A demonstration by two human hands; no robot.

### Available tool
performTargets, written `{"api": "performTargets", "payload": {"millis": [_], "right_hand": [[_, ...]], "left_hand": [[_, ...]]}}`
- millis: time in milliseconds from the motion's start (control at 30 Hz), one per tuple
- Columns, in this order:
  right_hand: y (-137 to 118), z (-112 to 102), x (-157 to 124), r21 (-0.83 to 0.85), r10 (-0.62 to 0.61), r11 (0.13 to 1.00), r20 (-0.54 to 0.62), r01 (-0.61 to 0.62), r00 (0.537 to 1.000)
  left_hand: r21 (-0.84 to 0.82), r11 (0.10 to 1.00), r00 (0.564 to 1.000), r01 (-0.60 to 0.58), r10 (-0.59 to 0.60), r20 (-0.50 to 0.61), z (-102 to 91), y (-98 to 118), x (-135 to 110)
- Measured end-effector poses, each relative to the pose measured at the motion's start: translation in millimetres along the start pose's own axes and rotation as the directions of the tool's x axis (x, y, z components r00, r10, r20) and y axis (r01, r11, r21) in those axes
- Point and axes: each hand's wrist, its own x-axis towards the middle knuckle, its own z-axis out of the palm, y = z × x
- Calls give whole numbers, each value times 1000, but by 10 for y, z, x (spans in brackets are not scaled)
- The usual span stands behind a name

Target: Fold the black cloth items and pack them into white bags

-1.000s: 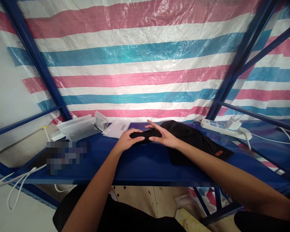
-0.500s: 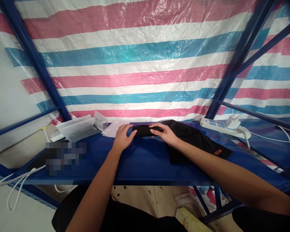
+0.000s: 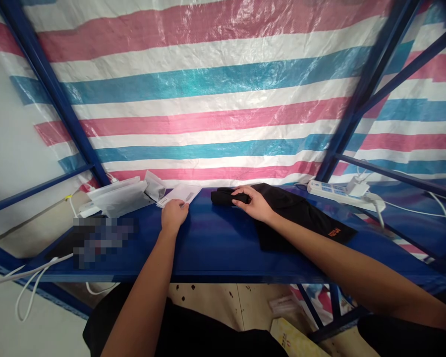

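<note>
My left hand (image 3: 174, 215) is closed at the near edge of a flat white packet (image 3: 189, 192), thumb and fingers pinching it. The packet lies at the back of the blue shelf and carries small printed marks. My right hand (image 3: 256, 203) is wrapped around one end of a rolled black cloth bundle (image 3: 220, 197), whose other end sticks out to the left. Under my right wrist and forearm a black cloth bag (image 3: 301, 213) with orange lettering lies spread out.
Translucent white bags (image 3: 122, 196) are piled at the back left, near white cables (image 3: 31, 282). A white power strip (image 3: 342, 196) with plugs sits at the back right. Blue posts (image 3: 357, 109) frame the shelf (image 3: 215, 248), with a striped tarp (image 3: 208, 119) behind. A yellow box (image 3: 295, 339) stands below.
My left hand has let go of the black bundle and moved left to the white packet. My right hand keeps hold of the bundle almost in place.
</note>
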Motion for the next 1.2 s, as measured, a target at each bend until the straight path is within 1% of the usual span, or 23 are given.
{"api": "performTargets", "payload": {"millis": [100, 267, 433, 667, 800, 900, 1000, 1100, 1200], "right_hand": [[9, -6, -6, -8, 3, 1000, 11, -2, 1000], [9, -14, -11, -16, -7, 1000, 15, 7, 1000], [17, -18, -16, -29, -24, 999, 19, 25, 1000], [9, -23, -21, -47, -24, 999, 32, 26, 999], [11, -22, -24, -47, -25, 999, 36, 26, 999], [16, -22, -26, -49, -16, 999, 38, 18, 999], [14, -23, -27, -46, -17, 999, 40, 18, 999], [1, -24, -25, -46, -18, 999, 41, 20, 999], [-18, -27, -24, -48, -24, 999, 43, 26, 999]], "left_hand": [[-16, 1000, 1000, 16, -16, 6, -26, 2, -10], [-43, 997, 996, 66, -68, -53, -56, 15, -53], [-87, 995, 994, 57, -65, -91, -65, 23, -59], [-135, 990, 991, -32, 14, -130, -17, -36, -8], [-210, 973, 981, -91, 52, -185, -11, -49, 20], [-288, 946, 969, -146, 77, -236, -26, -22, 31], [-316, 930, 958, -187, 101, -270, -55, 43, 20], [-296, 929, 953, -224, 145, -268, -84, 117, -14], [-278, 920, 949, -275, 213, -234, -96, 164, -57]]}}
